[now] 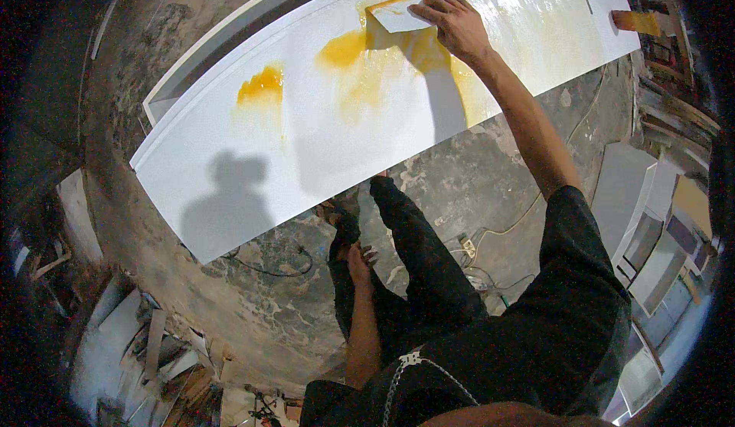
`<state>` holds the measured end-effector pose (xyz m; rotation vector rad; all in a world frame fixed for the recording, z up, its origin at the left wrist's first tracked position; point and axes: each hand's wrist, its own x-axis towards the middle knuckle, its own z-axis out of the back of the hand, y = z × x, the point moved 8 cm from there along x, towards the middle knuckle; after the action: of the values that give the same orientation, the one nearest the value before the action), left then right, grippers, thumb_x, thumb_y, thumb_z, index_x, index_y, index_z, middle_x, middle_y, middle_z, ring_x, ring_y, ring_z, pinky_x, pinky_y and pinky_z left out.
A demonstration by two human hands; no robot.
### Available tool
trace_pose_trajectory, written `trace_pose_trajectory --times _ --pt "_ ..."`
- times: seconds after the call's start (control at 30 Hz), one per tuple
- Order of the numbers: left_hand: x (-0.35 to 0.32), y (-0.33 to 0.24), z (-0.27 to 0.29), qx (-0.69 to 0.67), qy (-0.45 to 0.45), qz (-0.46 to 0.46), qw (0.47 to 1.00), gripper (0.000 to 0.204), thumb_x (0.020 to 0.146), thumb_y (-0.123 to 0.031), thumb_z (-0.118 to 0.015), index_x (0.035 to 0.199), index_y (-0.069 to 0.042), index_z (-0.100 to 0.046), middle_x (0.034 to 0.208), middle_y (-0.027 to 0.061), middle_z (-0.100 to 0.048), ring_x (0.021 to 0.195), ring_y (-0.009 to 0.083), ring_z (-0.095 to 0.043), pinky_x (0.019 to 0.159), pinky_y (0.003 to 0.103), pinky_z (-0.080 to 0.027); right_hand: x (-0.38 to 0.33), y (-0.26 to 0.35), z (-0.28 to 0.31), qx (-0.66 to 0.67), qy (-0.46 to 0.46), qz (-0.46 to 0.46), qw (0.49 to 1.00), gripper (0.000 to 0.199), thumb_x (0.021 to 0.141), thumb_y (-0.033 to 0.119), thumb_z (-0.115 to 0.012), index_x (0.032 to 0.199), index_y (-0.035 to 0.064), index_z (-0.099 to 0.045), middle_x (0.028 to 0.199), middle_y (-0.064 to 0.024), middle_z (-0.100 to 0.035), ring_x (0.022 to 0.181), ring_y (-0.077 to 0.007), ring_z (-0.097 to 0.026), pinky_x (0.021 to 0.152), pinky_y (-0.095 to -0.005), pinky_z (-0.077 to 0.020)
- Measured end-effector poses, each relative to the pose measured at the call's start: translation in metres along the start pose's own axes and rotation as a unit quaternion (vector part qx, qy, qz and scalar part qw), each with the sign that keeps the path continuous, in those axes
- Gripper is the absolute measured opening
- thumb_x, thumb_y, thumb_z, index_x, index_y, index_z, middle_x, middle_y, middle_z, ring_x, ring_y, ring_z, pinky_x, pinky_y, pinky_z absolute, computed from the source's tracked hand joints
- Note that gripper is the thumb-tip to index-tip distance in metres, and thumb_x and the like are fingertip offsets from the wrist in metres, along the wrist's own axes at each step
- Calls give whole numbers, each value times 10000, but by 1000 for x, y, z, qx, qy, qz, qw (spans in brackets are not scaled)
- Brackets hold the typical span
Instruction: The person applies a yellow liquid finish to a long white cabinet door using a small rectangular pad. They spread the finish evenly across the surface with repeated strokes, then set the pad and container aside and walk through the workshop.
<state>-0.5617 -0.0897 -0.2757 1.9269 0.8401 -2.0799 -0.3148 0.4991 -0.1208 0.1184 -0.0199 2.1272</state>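
Note:
A long white board (pixel 253 159) lies across the view, wet with yellow glue (pixel 344 48) in pools and smears. My right hand (pixel 455 25) reaches far out and presses a flat white spreader card (pixel 394 15) onto the board, its edge against the glue. A second glue pool (pixel 262 84) sits further left, apart from the card. My left hand (pixel 358 262) hangs down beside my dark trouser leg, fingers loosely curled, holding nothing that I can make out.
A brush with a yellow-brown head (pixel 637 21) rests at the board's far right end. White panels (pixel 643 228) lean at the right. Cables (pixel 475 251) run over the rough concrete floor. Scrap boards (pixel 145 343) pile up at lower left.

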Motion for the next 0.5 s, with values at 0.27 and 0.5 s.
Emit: trace_pose_trajectory --times 0.27,0.5 --pt "14 30 10 10 29 16 999 574 995 -542 -446 1353 -96 -475 1086 105 -639 878 224 -654 754 371 -531 -102 11 21 10 17 -38 999 585 742 -56 -564 1252 221 -640 1212 -34 -659 1122 -246 -613 962 -392 -513" --pt "10 57 37 83 104 -64 989 623 994 -561 -433 1370 -65 -454 1129 141 -638 891 250 -678 735 362 -559 -238 63 47 41 75 -43 995 626 685 -49 -547 1258 187 -638 1167 -81 -665 1145 -280 -600 1011 -445 -468"
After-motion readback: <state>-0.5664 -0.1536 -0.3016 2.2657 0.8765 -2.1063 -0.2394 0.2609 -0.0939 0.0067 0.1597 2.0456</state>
